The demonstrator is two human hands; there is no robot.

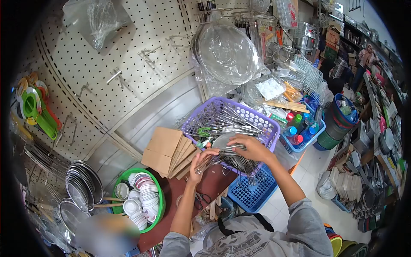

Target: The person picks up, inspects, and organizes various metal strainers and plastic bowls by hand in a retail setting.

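My left hand (202, 160) closes around one end of a bundle of thin metal utensils (229, 150), whose exact kind I cannot make out. From the other side my right hand (249, 147) has its fingers bent over the same bundle. A round, pale mesh-like disc (223, 139) lies just behind the fingers, perhaps part of a strainer. Both hands are over the near side of a purple plastic basket (274, 139), which is piled with long wire-handled metal utensils (227, 116). Something green (204, 130) shows among them.
Cardboard pieces (162, 150) lean left of the basket. A green tub (162, 197) holds small bowls. Scissors (201, 199) lie on the dark red tabletop (173, 195). A blue crate (252, 190) sits below, and a blue basket of bottles (302, 132) to the right. A person (366, 60) stands far back.
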